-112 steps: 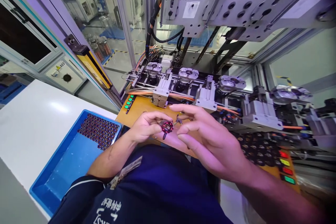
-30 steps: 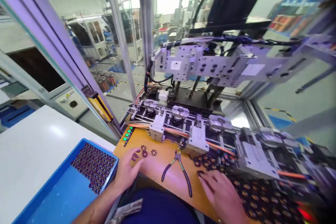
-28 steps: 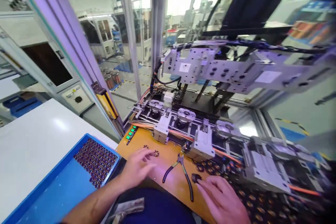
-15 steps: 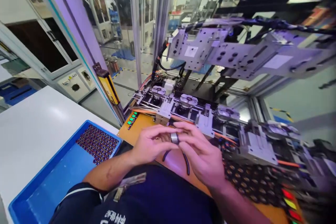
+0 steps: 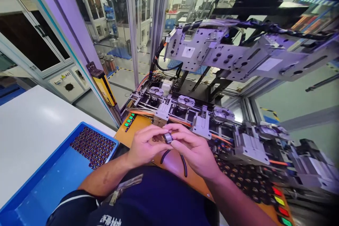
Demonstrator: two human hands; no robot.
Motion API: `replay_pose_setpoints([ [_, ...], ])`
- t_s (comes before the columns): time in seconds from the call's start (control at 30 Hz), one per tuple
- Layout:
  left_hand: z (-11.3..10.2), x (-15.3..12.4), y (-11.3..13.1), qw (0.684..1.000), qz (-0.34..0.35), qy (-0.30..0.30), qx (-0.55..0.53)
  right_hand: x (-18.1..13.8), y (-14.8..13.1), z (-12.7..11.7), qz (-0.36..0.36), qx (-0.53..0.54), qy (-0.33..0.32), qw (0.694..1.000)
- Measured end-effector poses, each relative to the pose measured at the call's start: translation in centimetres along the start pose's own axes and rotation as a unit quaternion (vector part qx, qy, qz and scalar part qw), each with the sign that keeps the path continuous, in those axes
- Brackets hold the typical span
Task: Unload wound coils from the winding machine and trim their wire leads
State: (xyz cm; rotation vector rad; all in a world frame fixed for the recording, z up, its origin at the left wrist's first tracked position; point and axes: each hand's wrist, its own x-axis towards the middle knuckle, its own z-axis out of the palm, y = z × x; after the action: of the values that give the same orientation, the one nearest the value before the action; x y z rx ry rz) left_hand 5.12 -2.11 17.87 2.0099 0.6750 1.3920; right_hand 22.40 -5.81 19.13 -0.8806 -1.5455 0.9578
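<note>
A small silvery cylinder with dark ends (image 5: 168,137) is held up over the orange worktop, in front of my chest. My left hand (image 5: 144,145) pinches it from the left between thumb and fingers. From the right, my right hand (image 5: 195,151) has its thumb and fingertips closed on the same part. The fingers cover much of it, so its exact kind does not show. Beneath the hands, two short curved black strips (image 5: 183,165) stand out against the orange worktop (image 5: 172,174).
On the left, a blue tray (image 5: 50,183) holds many small dark parts (image 5: 92,146) and rests on a white table (image 5: 47,113). A machine with round metal fixtures (image 5: 185,101) spans the far side. Dark round parts (image 5: 243,182) and coloured buttons (image 5: 279,200) lie right.
The view has shifted slightly, so the scene sits a little further left. Both hands keep the cylinder between them, and it appears tilted a bit differently.
</note>
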Motion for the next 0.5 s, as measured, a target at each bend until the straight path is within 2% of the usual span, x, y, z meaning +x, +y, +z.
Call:
replay_pose_setpoints([
  [0.07, -0.5, -1.3, -1.3, 0.999, -0.028, 0.002, 0.016, 0.5, 0.4, -0.4, 0.0, -0.064, -0.029, 0.998],
  [0.2, -1.7, -5.8, -5.6, 0.978, -0.183, 0.053, 0.084, 3.3, 1.9, -2.2, -0.004, -0.164, -0.049, 0.985],
  [0.33, -1.5, -10.0, -10.4, 0.958, -0.26, 0.062, 0.1, 10.4, 5.0, -4.4, -0.028, -0.245, -0.039, 0.968],
  [0.43, -0.3, -11.1, -12.8, 0.956, -0.279, 0.04, 0.076, 16.5, 8.5, -5.2, -0.046, -0.308, -0.039, 0.949],
  [0.5, 0.6, -11.3, -13.7, 0.959, -0.278, 0.028, 0.052, 19.4, 10.9, -5.4, -0.057, -0.347, -0.051, 0.935],
])
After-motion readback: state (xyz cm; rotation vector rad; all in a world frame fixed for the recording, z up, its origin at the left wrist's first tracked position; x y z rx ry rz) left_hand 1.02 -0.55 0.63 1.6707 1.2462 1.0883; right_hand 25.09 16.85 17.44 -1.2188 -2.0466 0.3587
